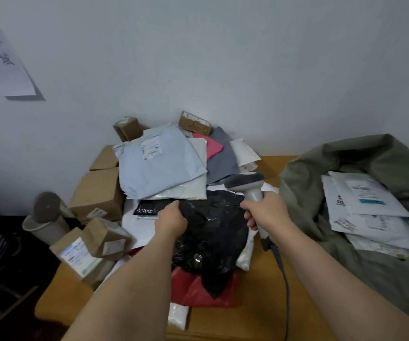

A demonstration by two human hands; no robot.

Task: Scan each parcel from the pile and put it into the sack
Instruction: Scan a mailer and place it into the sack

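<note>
A heap of parcels covers the wooden table (255,296): soft mailers and brown boxes. On top in front lies a black plastic parcel (213,232). My left hand (171,221) grips its upper left edge. My right hand (265,212) holds a grey handheld scanner (246,184) by its handle, head pointing over the black parcel's far right corner. The olive-green sack (326,168) lies open at the right with several white mailers (368,207) inside.
A pale blue mailer (159,163) tops the pile behind, with grey, pink and white mailers beside it. Brown boxes (97,193) stack at the left. A red bag (198,289) lies under the black parcel. The scanner cable (285,286) trails toward me. The wall stands close behind.
</note>
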